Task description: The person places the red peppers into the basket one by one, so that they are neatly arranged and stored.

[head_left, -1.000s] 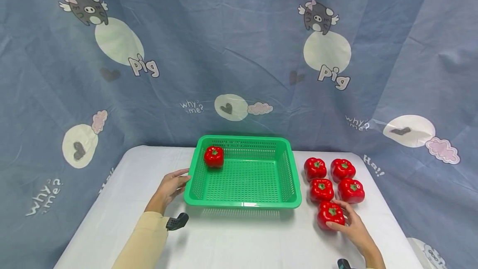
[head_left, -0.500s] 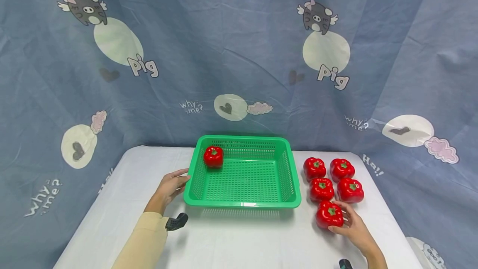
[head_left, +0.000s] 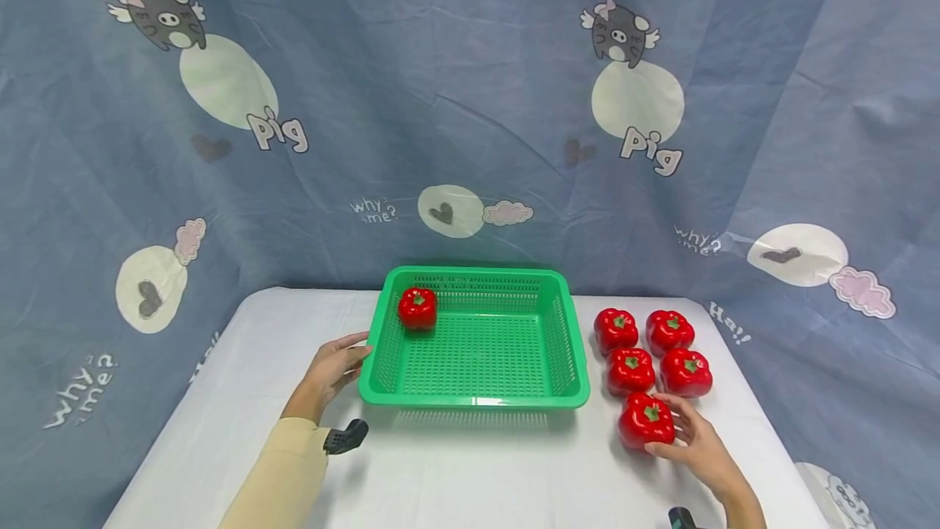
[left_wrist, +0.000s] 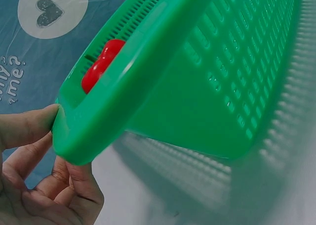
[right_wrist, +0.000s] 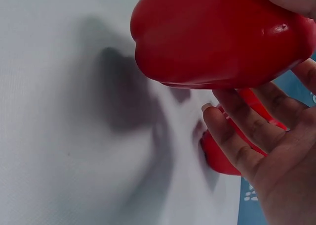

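In the head view my left hand [head_left: 334, 367] pinches the left rim of a green plastic basket [head_left: 473, 402]. The left wrist view has the thumb on the rim's edge and the fingers curled underneath. One red bell pepper [head_left: 418, 309] lies in the basket's back left corner. At the right, my right hand [head_left: 693, 439] holds the nearest red bell pepper [head_left: 645, 421] between thumb and fingers from its right side. In the right wrist view this pepper [right_wrist: 212, 37] is close up, with the other fingers [right_wrist: 237, 146] spread loosely below; whether it touches the table cannot be told.
Beyond the right hand stand several more red bell peppers [head_left: 629, 371] in two short columns, right of the basket. The white table [head_left: 470, 480] ends at a blue printed cloth [head_left: 485, 121] behind it and at both sides.
My right thumb has shifted from the front of the near bell pepper to its lower right edge. The view has drifted slightly; the left hand and basket keep their places.
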Tool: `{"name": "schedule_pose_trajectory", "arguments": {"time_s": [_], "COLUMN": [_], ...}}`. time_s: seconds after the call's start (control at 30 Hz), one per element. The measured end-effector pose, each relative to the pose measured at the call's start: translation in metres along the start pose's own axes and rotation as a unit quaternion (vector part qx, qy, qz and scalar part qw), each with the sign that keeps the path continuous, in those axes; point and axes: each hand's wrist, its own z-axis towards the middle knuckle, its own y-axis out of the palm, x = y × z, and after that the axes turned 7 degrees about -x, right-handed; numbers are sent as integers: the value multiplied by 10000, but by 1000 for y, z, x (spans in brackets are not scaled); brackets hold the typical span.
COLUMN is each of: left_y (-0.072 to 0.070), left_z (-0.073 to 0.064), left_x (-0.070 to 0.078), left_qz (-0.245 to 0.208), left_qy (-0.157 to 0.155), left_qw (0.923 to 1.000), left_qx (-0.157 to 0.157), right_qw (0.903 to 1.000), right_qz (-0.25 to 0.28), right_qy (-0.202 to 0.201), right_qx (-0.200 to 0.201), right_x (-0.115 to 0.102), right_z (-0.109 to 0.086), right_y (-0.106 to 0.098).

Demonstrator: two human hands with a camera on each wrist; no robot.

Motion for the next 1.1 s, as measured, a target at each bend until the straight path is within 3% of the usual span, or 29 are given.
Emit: {"name": "schedule_pose_trajectory", "arguments": {"time_s": [0.6,1.1], "left_y": [-2,1], "left_z": [-1,2], "left_x": [0,-1], "left_qz": [29,28], "left_qy": [-136,-102], "left_qw": [9999,9999], "left_qx": [66,51], "right_qw": [9995,9912], "right_qz": [-233,-260], "right_qy": [-185,-1296], "right_qx": [106,15], "right_x": [-32,-69], "right_z": [-4,14], "right_y": [-6,-11]}}
